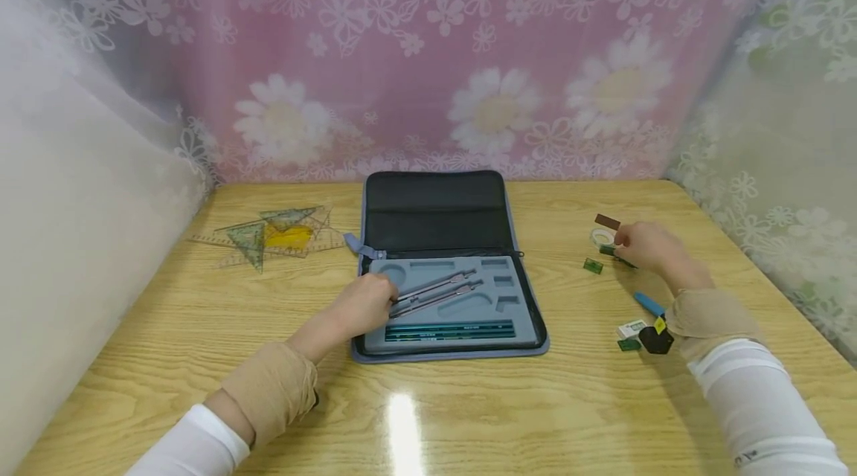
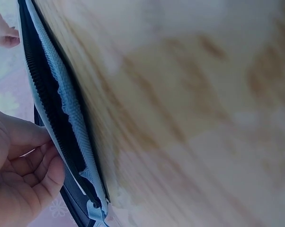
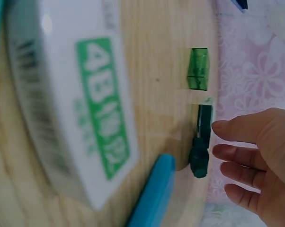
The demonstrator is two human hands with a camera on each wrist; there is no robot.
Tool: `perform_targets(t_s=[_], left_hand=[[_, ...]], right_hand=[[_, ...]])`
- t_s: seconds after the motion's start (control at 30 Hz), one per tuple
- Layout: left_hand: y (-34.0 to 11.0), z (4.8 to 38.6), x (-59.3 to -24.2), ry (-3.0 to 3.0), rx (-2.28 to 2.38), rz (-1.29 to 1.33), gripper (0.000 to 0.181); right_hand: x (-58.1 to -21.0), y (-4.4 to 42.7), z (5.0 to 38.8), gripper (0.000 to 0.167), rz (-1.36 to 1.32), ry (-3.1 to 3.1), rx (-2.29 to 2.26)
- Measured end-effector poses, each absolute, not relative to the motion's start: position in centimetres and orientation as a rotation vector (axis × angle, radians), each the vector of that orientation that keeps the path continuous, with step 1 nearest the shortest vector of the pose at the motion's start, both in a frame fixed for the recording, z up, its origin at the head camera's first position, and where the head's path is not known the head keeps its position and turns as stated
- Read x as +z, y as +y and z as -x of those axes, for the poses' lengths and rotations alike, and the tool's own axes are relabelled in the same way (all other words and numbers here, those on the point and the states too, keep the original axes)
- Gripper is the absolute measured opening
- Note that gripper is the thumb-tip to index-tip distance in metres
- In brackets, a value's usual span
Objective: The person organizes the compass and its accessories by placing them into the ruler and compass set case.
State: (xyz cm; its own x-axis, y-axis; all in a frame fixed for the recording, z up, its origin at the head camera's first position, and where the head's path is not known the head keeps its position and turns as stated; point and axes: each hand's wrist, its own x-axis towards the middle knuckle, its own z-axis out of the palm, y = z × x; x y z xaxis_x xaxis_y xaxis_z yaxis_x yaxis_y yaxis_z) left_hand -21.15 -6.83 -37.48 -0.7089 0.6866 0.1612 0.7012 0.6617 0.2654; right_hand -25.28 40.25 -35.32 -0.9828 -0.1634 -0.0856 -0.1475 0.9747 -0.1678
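Right hand (image 1: 652,249) is loosely spread just beside that dark-green knob-ended plastic piece (image 3: 199,163), right of the open black zippered case (image 1: 435,227); I'd pinch mid-length. Left hand (image 1: 364,303): case's left edge, can't tell if gripping.

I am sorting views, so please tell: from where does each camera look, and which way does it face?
Head: worn on the head, facing forward and down at the open black zip case with blue edging; left hand, right hand and white sleeves show.
Left wrist: worn there, looking along the case's zipper edge; left hand at lower left, part of another hand above it.
Right wrist: worn there, looking past the white block with green label; right hand at right.
Shared: head and right wrist both show that block.
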Motion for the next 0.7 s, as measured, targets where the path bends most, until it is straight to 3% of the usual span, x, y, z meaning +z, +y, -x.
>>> perform_targets(t_s=[0.7], left_hand=[[-6.8, 21.3, -37.7, -2.822, -0.478, 1.18, 0.022]], right_hand=[[-37.2, 40.6, 25.5, 0.016, 0.265, 3.042, -0.247]])
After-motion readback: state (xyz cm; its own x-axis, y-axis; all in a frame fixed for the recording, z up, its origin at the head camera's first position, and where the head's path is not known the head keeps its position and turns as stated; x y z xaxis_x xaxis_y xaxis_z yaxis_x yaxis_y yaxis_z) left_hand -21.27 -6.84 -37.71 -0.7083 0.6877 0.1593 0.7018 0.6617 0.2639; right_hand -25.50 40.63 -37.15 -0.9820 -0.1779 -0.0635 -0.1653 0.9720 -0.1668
